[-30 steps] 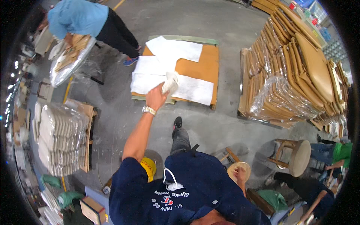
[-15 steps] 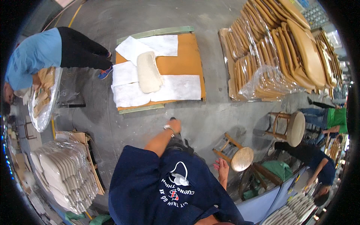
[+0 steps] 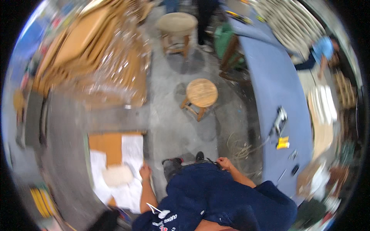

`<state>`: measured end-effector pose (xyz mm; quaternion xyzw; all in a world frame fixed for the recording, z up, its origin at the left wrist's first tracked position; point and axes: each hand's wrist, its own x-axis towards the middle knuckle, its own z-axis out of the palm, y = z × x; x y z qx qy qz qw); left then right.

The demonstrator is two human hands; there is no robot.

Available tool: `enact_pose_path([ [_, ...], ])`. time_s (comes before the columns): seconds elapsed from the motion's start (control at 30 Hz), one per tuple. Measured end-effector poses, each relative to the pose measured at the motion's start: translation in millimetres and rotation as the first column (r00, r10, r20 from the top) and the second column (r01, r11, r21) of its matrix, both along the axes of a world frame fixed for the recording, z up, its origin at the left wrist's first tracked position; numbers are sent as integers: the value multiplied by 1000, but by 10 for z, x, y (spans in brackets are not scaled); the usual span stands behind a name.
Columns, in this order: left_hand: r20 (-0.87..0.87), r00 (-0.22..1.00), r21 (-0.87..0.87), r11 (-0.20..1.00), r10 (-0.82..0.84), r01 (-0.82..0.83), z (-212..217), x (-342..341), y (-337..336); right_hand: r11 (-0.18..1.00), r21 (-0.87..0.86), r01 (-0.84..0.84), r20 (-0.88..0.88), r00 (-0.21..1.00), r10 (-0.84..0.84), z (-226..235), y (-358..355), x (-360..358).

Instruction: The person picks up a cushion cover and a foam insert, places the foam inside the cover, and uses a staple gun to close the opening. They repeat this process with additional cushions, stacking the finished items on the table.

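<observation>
Plainly cream, rounded pad (image 3: pixel 117 176) on white sheets (image 3: pixel 132 150), left hand (image 3: pixel 145 171) near, right hand (image 3: pixel 224 163) apart (grips unclear)

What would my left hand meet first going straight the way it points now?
Your left hand would probably meet the plastic-wrapped tan stack first, passing along the brown board with white sheets; its height is unclear, so it might brush those.

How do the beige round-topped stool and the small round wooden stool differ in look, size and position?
The beige round-topped stool has a plain seat; the small round wooden stool shows grain. The beige stool looks larger than the wooden stool. The beige stool stands farther from the camera; the wooden stool, nearer. Both stand upright on the grey floor.
</observation>
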<state>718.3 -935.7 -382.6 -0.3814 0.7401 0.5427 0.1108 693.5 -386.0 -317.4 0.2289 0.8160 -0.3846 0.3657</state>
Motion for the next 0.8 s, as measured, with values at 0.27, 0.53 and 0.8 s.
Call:
enact_pose_path([
  [0.27,283,687,-139,680,-670,720,17,-138,918,666,-304,682,19,703,-711,-219,755,369],
  [0.53,246,644,-21,660,-724,751,-92,-1699,1775,674,-216,707,42,696,-717,-494,896,9],
  [0.8,39,631,244,620,-775,746,-37,-3895,3069,766,-156,624,-575,574,-584,647,975,-1342],
])
